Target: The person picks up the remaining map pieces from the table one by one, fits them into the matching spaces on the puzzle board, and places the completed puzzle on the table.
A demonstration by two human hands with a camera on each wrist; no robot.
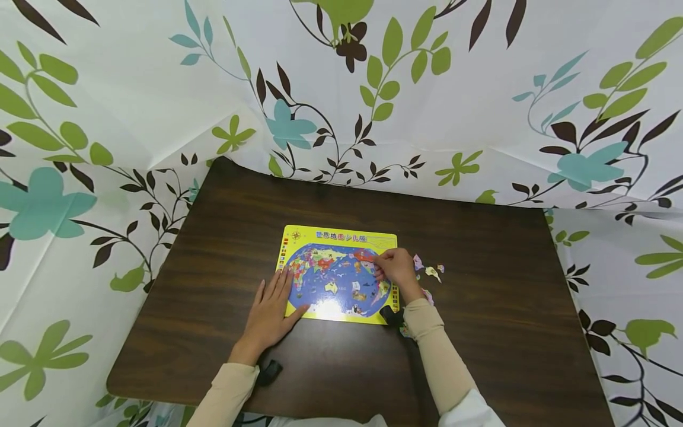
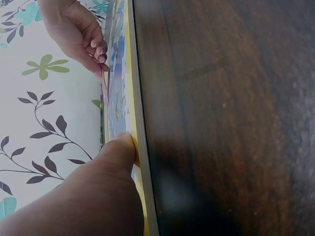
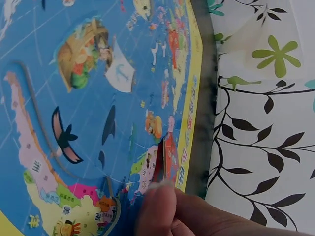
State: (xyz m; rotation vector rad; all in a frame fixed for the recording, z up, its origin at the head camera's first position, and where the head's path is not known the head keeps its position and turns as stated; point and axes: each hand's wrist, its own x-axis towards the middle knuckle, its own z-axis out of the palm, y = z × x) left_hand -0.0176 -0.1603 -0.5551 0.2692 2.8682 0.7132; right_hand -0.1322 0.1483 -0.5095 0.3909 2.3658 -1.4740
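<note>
A world-map jigsaw board (image 1: 383, 238) with a yellow border and blue oceans lies on the dark wooden table. My left hand (image 1: 273, 305) rests with spread fingers on the board's left edge; its thumb (image 2: 120, 147) lies on the near border in the left wrist view. Over the map's upper right, my right hand (image 1: 396, 270) pinches a red puzzle piece (image 3: 170, 156) between thumb and fingertips. The piece is tilted up from the board, and a dark red gap shows beside it in the right wrist view. Fingertips hide its lower end.
Several loose puzzle pieces (image 1: 433, 273) lie right of the board, some partly hidden by the right forearm. Black wrist cameras (image 1: 270, 372) sit by both wrists. A leaf-patterned white curtain (image 1: 341, 89) hangs behind and beside the table (image 1: 501, 296).
</note>
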